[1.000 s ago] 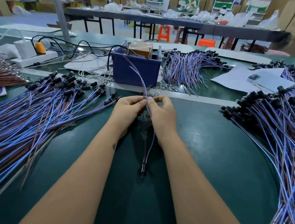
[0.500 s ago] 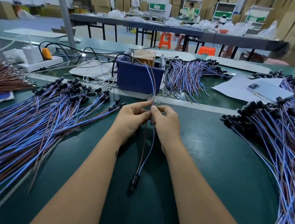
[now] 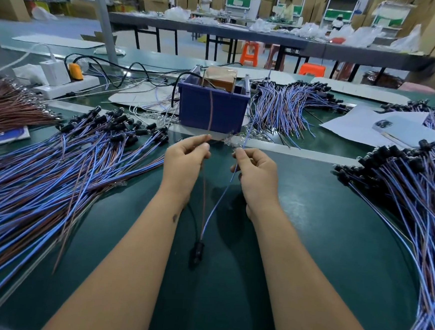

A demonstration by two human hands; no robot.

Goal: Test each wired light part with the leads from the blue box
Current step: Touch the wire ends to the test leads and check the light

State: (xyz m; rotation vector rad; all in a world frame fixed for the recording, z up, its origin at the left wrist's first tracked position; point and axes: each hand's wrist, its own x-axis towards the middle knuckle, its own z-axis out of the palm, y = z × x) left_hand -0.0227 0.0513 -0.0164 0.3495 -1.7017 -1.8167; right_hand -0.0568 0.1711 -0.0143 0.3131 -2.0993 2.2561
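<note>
My left hand [image 3: 185,159] pinched a brown wire [image 3: 204,189] between thumb and forefinger, fingers curled round it. My right hand [image 3: 256,173] pinched a blue wire [image 3: 222,194] the same way. The hands sat apart, just above the green surface [image 3: 308,250], in front of the blue box [image 3: 211,109]. Both wires ran down from my fingers and met at a small black light part [image 3: 198,250], which lay on the surface between my forearms. A thin brown lead [image 3: 211,112] came down the front of the box to my left hand; a thin blue lead [image 3: 249,131] ran from the box side toward my right hand. Whether lead and wire ends touched inside my fingers, I could not tell.

A large pile of blue and brown wired parts [image 3: 55,165] lay to the left, black heads pointing toward the box. Another pile [image 3: 417,193] lay to the right, and a third [image 3: 288,108] just right of the box. A white power strip [image 3: 66,88] sat at far left. A phone [image 3: 406,131] rested on white paper [image 3: 349,125] at far right.
</note>
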